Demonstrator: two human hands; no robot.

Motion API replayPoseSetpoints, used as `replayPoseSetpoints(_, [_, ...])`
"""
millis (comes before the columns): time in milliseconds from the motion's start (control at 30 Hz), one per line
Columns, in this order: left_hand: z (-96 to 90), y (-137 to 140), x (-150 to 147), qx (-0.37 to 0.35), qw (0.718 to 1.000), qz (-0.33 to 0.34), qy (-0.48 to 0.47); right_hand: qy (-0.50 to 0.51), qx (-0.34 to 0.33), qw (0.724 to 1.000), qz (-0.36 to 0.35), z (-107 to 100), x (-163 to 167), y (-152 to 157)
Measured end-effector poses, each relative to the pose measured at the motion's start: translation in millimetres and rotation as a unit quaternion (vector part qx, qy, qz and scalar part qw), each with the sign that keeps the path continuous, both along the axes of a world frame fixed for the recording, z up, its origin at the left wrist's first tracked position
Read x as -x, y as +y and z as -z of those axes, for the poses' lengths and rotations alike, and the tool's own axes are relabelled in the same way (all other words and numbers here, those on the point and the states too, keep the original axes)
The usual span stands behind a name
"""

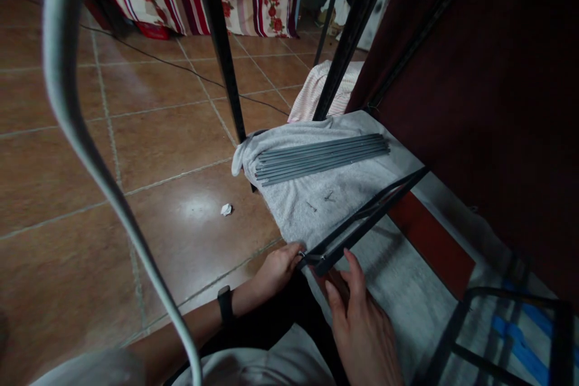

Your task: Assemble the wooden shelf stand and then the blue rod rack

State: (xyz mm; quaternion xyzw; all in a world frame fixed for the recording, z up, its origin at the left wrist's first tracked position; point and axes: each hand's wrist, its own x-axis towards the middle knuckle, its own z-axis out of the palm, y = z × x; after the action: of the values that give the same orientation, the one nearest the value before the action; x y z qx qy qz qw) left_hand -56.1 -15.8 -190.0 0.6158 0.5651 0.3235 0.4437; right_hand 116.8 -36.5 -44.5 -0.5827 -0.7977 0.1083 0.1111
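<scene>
Black metal frame (pixel 371 221) slanted across gray towel (pixel 289 208), near end at both hands.
Left hand's (pixel 277 266) fingers pinched the frame's near corner; right hand's (pixel 362 322) were spread, index tip beside the bar. Gray rods (pixel 321 160) lay beyond, loose screws (pixel 329 196) between.

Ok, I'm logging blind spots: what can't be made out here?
In the head view:
Left hand: it hides its own contact with the black frame.
Small metal bits on the grey cloth: too small to identify.
Blue items: partly hidden behind dark rails.
Right hand: forearm cut off by the bottom edge.
</scene>
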Motion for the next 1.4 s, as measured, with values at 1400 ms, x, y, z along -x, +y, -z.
replayPoseSetpoints(1400, [-3.8,9.5,-7.6,0.115,0.97,-0.076,-0.2,0.036,0.12,0.992,-0.012,-17.5,2.2,13.5])
